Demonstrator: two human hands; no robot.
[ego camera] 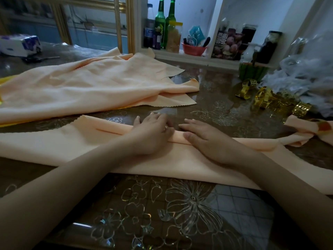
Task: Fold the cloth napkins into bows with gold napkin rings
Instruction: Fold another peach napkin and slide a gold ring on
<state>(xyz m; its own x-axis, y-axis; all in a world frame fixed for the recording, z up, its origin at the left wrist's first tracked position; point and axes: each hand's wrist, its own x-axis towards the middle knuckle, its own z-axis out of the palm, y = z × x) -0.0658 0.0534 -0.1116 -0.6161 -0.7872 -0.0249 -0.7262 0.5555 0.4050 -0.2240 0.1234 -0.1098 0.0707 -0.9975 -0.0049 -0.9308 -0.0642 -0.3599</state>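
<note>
We are in the folding step: the napkin (72, 147) lies as a long band along the near edge of the table (180, 204), our left hand (151, 135) and right hand (207, 143) press its fold with released fingers (193, 126), and next we probably need a gold ring (264, 99) from the right edge.

Tissue pack (19, 45) is sitting far left on the floral-patterned table (180, 204), two green bottles (160, 24), a yellow-lidded jar (174, 37) and a red basket (193, 49) are standing on the white shelf (180, 57) behind, and a crumpled clear plastic bag (302, 69) is lying at right.
</note>
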